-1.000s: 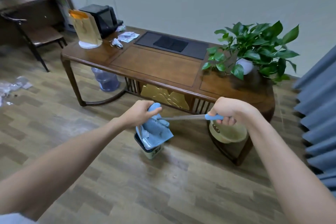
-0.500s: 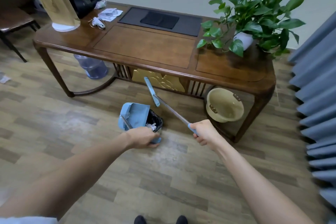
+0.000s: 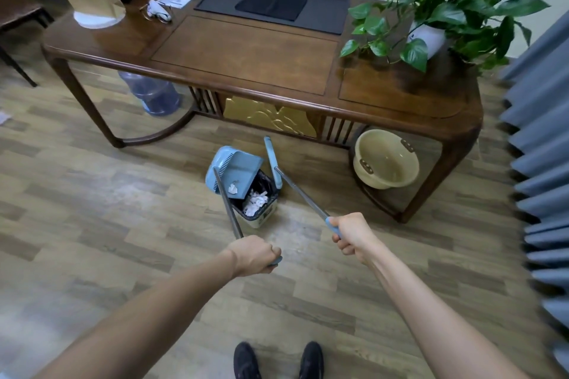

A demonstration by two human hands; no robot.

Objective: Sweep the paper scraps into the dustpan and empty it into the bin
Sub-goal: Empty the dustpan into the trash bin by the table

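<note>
A light blue dustpan (image 3: 237,166) is tipped over a small bin (image 3: 261,209) on the wood floor, in front of the table. White paper scraps (image 3: 255,201) lie inside the bin, and one scrap (image 3: 233,188) clings to the pan's lip. My left hand (image 3: 254,255) grips the end of the dustpan's long metal handle. My right hand (image 3: 349,235) grips the blue end of the broom handle. The narrow blue broom head (image 3: 272,160) stands just right of the bin, touching its rim.
A dark wooden table (image 3: 246,49) stands behind the bin, carrying a potted plant (image 3: 446,3), a paper bag and papers. Under it sit a beige basin (image 3: 386,160) and a water jug (image 3: 152,94). Grey curtains (image 3: 538,163) hang at right. My shoes (image 3: 277,360) are below.
The view has drawn back and down. My left hand has slid from the dustpan's body to the far end of its handle. The pan stays tipped over the bin.
</note>
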